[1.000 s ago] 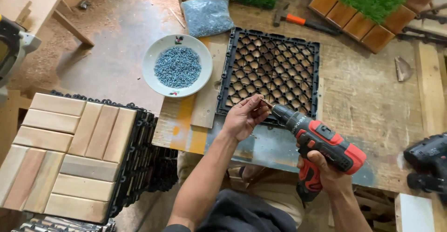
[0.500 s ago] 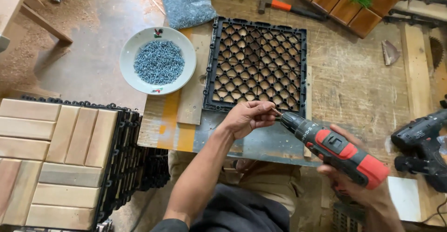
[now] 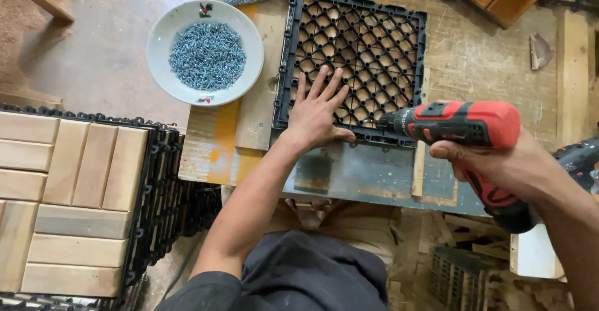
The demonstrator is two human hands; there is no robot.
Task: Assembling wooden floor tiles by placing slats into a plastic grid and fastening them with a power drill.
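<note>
Gripping a red and black cordless drill (image 3: 465,124) by its handle, the right hand (image 3: 499,167) sits at the right of the frame, fingers wrapped tight, drill nose pointing left at the near edge of the black plastic grid tile (image 3: 355,49); left hand (image 3: 315,114) is flat and open, fingers spread, pressing down on the tile's lower left part, holding nothing; tile lies in the upper middle on a worn wooden workbench (image 3: 480,68); stack of wood-slat deck tiles (image 3: 68,199) fills the lower left; further up, a white bowl (image 3: 163,33) of bluish screws (image 3: 207,55) sits upper left, just beside the tile.
</note>
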